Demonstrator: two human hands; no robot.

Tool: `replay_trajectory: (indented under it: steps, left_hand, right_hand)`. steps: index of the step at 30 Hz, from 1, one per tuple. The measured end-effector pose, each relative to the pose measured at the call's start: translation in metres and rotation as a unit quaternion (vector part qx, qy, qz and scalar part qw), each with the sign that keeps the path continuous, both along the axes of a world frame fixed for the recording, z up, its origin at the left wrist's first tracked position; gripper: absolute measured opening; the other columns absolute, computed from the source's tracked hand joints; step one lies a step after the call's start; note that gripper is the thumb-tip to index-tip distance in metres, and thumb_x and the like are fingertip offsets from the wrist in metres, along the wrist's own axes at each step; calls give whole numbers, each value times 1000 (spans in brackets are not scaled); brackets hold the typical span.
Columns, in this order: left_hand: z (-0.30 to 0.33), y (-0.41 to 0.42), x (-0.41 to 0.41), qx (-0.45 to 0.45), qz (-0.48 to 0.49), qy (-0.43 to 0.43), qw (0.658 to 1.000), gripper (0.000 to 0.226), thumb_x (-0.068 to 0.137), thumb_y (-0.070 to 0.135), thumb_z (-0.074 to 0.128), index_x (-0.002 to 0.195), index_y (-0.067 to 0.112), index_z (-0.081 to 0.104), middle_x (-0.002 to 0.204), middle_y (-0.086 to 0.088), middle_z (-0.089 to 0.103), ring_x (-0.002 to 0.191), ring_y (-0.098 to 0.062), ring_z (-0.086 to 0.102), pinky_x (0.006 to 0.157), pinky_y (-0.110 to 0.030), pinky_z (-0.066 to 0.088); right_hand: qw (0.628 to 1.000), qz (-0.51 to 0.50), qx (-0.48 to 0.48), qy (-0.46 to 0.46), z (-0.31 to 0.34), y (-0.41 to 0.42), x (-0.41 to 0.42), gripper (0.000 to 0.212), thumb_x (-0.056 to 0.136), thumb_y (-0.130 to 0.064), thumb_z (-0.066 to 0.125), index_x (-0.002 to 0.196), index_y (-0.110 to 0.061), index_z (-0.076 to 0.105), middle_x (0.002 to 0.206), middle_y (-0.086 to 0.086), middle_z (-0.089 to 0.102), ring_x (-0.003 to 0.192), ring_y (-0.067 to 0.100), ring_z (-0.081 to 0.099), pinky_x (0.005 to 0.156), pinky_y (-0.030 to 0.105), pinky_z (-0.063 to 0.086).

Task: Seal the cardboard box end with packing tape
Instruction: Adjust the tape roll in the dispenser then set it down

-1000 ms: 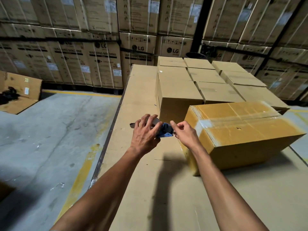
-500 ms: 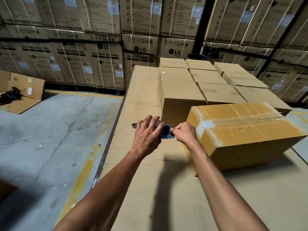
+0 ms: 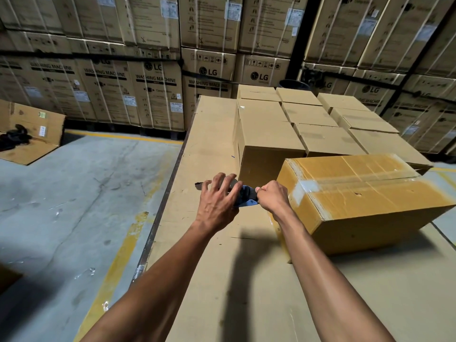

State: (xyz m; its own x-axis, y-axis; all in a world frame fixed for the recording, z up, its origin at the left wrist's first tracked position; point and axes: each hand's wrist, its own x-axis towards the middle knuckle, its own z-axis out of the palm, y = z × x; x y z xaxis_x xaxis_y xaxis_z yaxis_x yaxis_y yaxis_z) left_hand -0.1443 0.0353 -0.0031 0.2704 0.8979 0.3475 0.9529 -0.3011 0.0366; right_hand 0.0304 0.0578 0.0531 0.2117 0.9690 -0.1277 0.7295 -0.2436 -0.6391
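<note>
At the centre of the frame, the left hand (image 3: 218,203) has its fingers (image 3: 223,181) spread and curled over a blue tape dispenser (image 3: 245,197). The right hand (image 3: 272,198) is clenched, pinching at the dispenser's near end. Just right of it, touching, the taped cardboard box (image 3: 365,201) lies on the cardboard-covered surface (image 3: 246,292); plain boxes (image 3: 320,124) are stacked behind.

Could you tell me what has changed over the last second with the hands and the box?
Very little. The left hand stays on the blue tape dispenser, and the right hand has closed in slightly on the dispenser's end, at the box corner. Nothing was picked up or released. The box and the stack behind it stayed put.
</note>
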Motion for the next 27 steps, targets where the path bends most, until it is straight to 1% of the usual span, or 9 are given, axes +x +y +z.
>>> replay_trajectory:
  steps: [3,9,11,13,17,20,22,23,27]
  left_hand:
    - [0,1,-2,-1,-10,-35,999,88,74,44,89,151,25,50,159,-7,47,143,-34,40,97,-56,54]
    - [-1,3,-11,4,-25,-119,993,107,70,58,96,157,26,43,164,-8,39,146,-36,40,91,-49,63]
    - [-3,2,-14,8,-30,-157,987,110,70,60,96,159,27,41,166,-6,35,144,-35,42,85,-46,65]
    - [-5,1,-16,5,-41,-195,980,109,73,59,95,160,30,37,167,-5,32,139,-34,50,79,-45,67]
    - [-8,-1,-19,1,-58,-227,972,105,79,52,94,162,37,31,170,-5,26,128,-34,62,80,-47,67]
    - [-6,-1,-18,0,-56,-239,970,107,81,50,93,164,40,26,172,-3,22,127,-34,64,82,-46,68]
    - [-5,-1,-19,1,-61,-241,969,106,82,47,93,164,40,26,172,-4,21,129,-34,63,83,-47,68]
    - [-4,0,-19,2,-65,-238,969,105,83,46,92,164,40,26,172,-4,21,130,-34,62,82,-48,68]
    - [-1,-1,-21,5,-77,-227,971,101,84,45,92,162,38,27,173,-5,21,133,-36,60,85,-47,68]
  right_hand:
    - [1000,4,2,-13,0,3,1,30,106,-25,60,102,1,75,98,12,70,80,22,59,50,25,36]
    - [999,19,6,-32,-1,4,9,31,108,-24,55,82,-8,64,85,7,61,75,22,53,54,28,38]
    - [1000,15,8,-15,-4,4,12,32,107,-25,55,81,-9,63,86,9,64,78,24,58,54,26,39]
    - [1000,8,11,6,-7,5,14,32,106,-26,56,81,-9,66,94,14,71,86,28,67,56,26,42]
    - [1000,4,8,25,-7,4,16,32,104,-23,55,83,-4,69,101,12,73,95,29,70,66,34,51]
    - [999,0,8,44,-7,4,17,30,101,-18,56,82,-3,73,103,10,74,98,28,71,79,48,65]
    - [996,-6,-1,93,-8,5,17,30,103,-18,57,82,-6,75,103,12,76,99,31,74,86,54,64]
    - [991,-12,-8,133,-8,4,17,31,106,-20,57,84,-7,75,104,15,77,100,32,76,89,54,64]
    - [959,-24,-38,281,-5,3,18,26,111,-20,53,106,-1,70,110,15,76,96,22,77,93,36,63]
